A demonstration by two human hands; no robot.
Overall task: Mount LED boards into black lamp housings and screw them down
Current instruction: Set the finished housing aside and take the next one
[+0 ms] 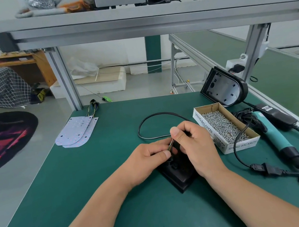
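progress is early, in our judgement: we find left hand (pixel 147 158) and right hand (pixel 193 143) both pinching wires (pixel 171 144) over a black housing (pixel 182 176) on the mat. led boards (pixel 76 132) lie well apart, unmounted; screws (pixel 222 126) and screwdriver (pixel 273 133) rest untouched.

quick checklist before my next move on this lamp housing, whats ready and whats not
1. Housing flat on the mat, under both hands: ok.
2. Wires held: ok, the left hand and the right hand both pinch them.
3. Wires fed through the housing: cannot tell, the hands hide that spot.
4. LED boards in the housing: not ok, they lie stacked at the mat's far left.
5. Screws at hand: ok, the open box sits just right of the hands.
6. Screwdriver free: ok, it lies right of the box, untouched.
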